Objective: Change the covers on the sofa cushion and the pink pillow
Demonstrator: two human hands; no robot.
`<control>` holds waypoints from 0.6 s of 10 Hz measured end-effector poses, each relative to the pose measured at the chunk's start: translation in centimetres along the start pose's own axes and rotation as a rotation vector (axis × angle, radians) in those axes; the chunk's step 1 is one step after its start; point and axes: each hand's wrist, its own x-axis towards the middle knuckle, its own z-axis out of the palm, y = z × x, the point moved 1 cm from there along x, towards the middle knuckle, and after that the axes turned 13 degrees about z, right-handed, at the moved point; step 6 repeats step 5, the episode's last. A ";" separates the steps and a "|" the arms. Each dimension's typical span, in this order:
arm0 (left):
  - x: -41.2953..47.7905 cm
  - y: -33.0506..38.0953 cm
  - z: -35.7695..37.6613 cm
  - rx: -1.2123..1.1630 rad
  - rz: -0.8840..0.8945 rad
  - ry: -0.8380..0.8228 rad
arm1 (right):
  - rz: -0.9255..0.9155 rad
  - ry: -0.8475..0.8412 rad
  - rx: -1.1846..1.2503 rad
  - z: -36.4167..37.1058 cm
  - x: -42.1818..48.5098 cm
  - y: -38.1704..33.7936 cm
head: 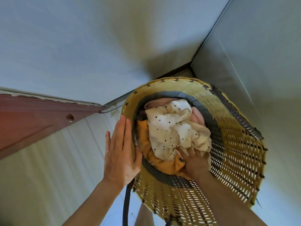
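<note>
From the head camera we look down into a woven laundry basket (231,144), standing in a corner between pale walls with a reddish-brown door (32,121) to the left. Our left hand (121,154) lies flat against the outside of the basket's dark rim (210,124), fingers straight and together, holding nothing, only steadying the wicker. Our right hand (193,162) is down inside the mouth of the basket, fingers buried in the cream polka-dot fabric (172,126); its grip looks closed on a fold of that cloth, though the fingertips are hidden by it. Under the dotted cloth sits an orange fabric (164,165), and a pink fabric (197,119) shows at the far side (whether any of these is a cover we cannot tell). The sofa cushion and the pink pillow themselves are not in view.

We judge the step in hand to be putting cloth into, or taking it from, the basket. To do it well we should keep the left palm firm on the rim so the light basket does not tip, and move only the dotted piece without dragging the orange one along.
</note>
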 end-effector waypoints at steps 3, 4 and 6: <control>0.4 0.4 -1.4 0.077 -0.028 -0.115 | -0.121 -0.109 0.064 -4.6 -4.1 1.5; 0.8 0.8 -2.9 0.105 -0.047 -0.179 | -0.239 -0.159 0.319 -10.7 -10.3 3.9; 0.6 1.9 -4.0 0.086 -0.074 -0.224 | -0.310 -0.084 0.835 -17.2 -17.8 7.5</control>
